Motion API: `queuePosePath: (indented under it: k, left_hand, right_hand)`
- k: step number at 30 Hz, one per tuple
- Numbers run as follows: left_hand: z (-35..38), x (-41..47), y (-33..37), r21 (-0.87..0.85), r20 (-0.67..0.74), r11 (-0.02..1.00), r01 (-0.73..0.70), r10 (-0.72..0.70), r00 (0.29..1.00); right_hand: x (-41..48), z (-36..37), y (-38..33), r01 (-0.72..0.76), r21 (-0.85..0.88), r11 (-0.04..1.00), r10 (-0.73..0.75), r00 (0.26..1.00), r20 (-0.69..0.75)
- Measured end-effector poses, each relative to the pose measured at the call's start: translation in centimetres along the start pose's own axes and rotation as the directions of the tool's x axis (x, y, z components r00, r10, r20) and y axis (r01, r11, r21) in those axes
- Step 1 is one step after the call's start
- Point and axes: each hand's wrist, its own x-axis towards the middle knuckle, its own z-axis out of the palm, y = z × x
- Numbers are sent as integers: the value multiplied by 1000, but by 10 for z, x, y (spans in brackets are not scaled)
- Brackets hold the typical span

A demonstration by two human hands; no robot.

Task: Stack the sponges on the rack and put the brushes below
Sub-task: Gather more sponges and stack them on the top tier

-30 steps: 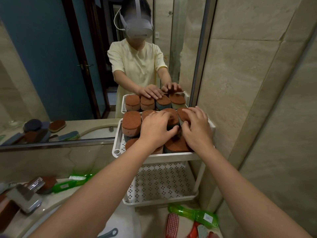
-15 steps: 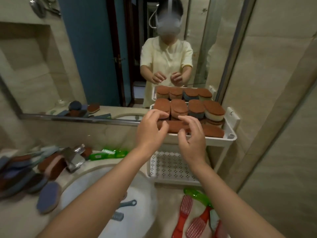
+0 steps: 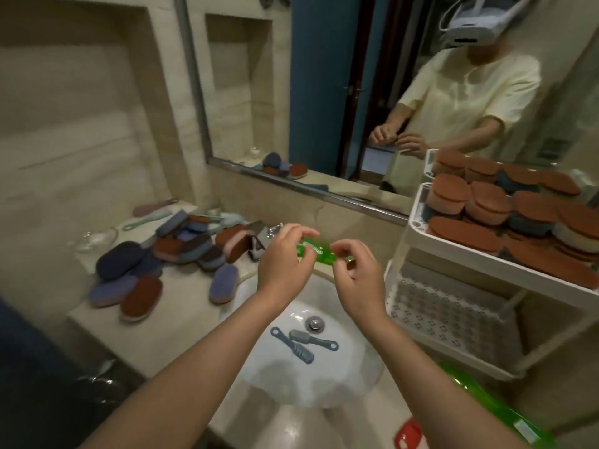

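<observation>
So, both hands are held empty over the sink (image 3: pixel 340 377).
Left hand (image 3: pixel 285 265) and right hand (image 3: pixel 358 281) are loosely curled, fingers apart; sponges (image 3: pixel 505 218) are piled on the rack (image 3: pixel 418 226).

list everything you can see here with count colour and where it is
sponges on rack: many, exact count unclear, mostly rust-brown tops, some blue; top shelf of the rack
rack: one, white, two shelves in view, right of the sink; lower shelf bare
loose sponges: a pile, count unclear, blue, navy and brown; counter left of the sink
green brush: one; back rim of the sink, behind the hands
grey-blue brushes: two; in the sink basin
sink: one, white, centre
second green brush: one; counter below the rack
red brush: at least one, cut off at the bottom edge
mirror: one, on the wall
left hand: empty, fingers curled
right hand: empty, fingers curled
</observation>
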Motion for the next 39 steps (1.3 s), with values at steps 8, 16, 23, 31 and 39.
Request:
queuePosePath:
  k: [8,16,23,31,39]
  left_hand:
    - [-60,-17,-66,143,-68,975,168,-160,985]
    - [-111,-15,-130,217,-89,919,329,-317,944]
    - [-141,4,-200,256,-64,879,403,-400,914]
    - [-145,37,-286,392,48,835,386,-438,898]
    - [-130,65,-349,556,273,801,221,-427,862]
  right_hand:
    - [-2,83,-15,-59,80,995,46,986,161]
    - [13,165,-21,-115,69,991,90,952,293]
    - [26,239,-11,-152,4,988,138,909,394]
    - [42,319,27,-197,-213,957,282,800,529]
    - [45,376,54,11,-401,916,253,759,600]
